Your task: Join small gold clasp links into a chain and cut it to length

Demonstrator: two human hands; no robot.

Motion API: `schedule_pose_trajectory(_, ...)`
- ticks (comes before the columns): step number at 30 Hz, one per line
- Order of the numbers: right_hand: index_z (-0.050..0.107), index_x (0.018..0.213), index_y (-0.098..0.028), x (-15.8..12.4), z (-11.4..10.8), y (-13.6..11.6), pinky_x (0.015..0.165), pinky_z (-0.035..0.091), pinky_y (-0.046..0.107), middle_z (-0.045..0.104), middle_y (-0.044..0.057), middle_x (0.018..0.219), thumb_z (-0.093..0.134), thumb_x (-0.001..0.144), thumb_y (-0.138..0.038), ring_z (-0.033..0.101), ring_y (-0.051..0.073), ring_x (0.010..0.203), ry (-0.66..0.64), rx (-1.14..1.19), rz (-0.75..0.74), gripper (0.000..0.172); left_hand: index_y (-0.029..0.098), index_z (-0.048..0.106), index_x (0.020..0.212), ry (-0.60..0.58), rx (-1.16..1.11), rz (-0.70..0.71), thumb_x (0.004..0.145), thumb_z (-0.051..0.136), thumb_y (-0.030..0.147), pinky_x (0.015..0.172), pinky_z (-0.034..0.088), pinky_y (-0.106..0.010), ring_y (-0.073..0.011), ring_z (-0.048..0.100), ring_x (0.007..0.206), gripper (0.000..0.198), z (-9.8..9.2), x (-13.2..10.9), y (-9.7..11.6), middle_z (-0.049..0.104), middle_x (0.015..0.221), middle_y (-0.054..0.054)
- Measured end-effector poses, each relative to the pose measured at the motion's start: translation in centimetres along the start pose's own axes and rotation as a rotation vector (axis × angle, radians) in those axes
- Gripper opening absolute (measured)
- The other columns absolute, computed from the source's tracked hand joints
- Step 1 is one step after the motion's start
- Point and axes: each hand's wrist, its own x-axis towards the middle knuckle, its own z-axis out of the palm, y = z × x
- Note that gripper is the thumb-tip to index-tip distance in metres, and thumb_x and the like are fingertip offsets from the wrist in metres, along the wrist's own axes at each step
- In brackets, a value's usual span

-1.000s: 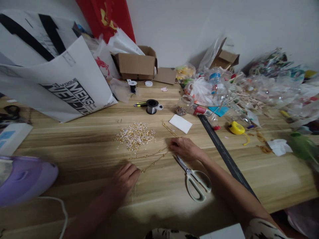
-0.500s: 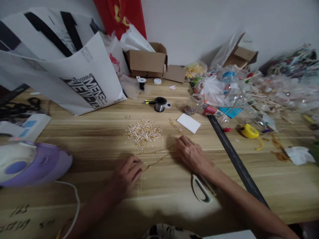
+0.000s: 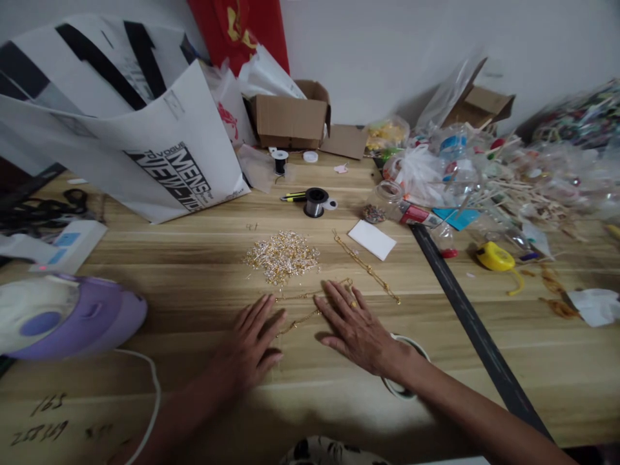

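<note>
My left hand [image 3: 252,345] lies with fingers spread on the wooden table, its fingertips at the left end of a thin gold chain [image 3: 300,321]. Flat on the right part of that chain rests my right hand [image 3: 349,323], fingers apart, a gold ring on one finger. Another gold chain [image 3: 367,266] lies slanting to the right of the heap, touched by neither hand. Beyond my hands is a heap of small gold and clear pieces [image 3: 283,257]. The scissors [image 3: 398,387] are partly hidden under my right wrist.
A white card [image 3: 372,239], wire spool [image 3: 316,202] and cutter [image 3: 293,196] lie farther back. Left are a purple and white appliance [image 3: 92,316], its cord and a large paper bag [image 3: 194,148]. Right are a yellow tape measure [image 3: 495,256], jars and plastic bags.
My right hand has moved left off the slanting chain and opened flat over the other chain. The fingers of my left hand have spread. The view has shifted slightly.
</note>
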Motion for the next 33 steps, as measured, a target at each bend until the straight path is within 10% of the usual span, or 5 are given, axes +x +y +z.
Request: schedule_pose_trajectory(33, 0.017, 0.145, -0.016, -1.7, -1.1, 4.1, 0.109, 0.018, 0.051, 0.028, 0.012, 0.147, 0.029, 0.091, -0.055, 0.019, 0.027, 0.137, -0.081, -0.066, 0.202, 0.067, 0.027, 0.035, 0.139, 0.026, 0.030, 0.080, 0.083, 0.054, 0.033, 0.103, 0.032, -0.050, -0.0351, 0.024, 0.135, 0.059, -0.2, -1.3, -0.1, 0.012, 0.153, -0.012)
